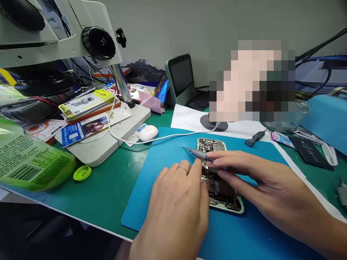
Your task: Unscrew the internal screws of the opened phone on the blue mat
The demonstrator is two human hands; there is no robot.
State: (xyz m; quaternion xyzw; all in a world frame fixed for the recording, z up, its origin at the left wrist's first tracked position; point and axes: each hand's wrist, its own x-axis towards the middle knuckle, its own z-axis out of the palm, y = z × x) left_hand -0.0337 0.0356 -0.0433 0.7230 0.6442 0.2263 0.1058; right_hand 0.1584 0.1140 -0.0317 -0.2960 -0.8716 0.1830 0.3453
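An opened smartphone (221,189) lies on the blue mat (173,144), its circuit boards and inner parts exposed inside a pale green frame. My right hand (271,187) is over the phone's right side. Between its thumb and fingers it holds a slim grey tool (200,154) with a knurled handle, its thin pointed tip aimed left, beyond the phone's left edge. My left hand (179,206), a ring on one finger, is at the left edge of the phone with its fingers curled together. Its fingertips are mostly hidden, so whatever they pinch cannot be made out.
A microscope stand (100,144) with boxes on its base is at left, near a green pouch (32,159) and a lime cap (82,173). A white cable (173,135) crosses the mat's far edge. A smart display (180,79), glass jar (299,110) and black battery (311,152) stand or lie beyond.
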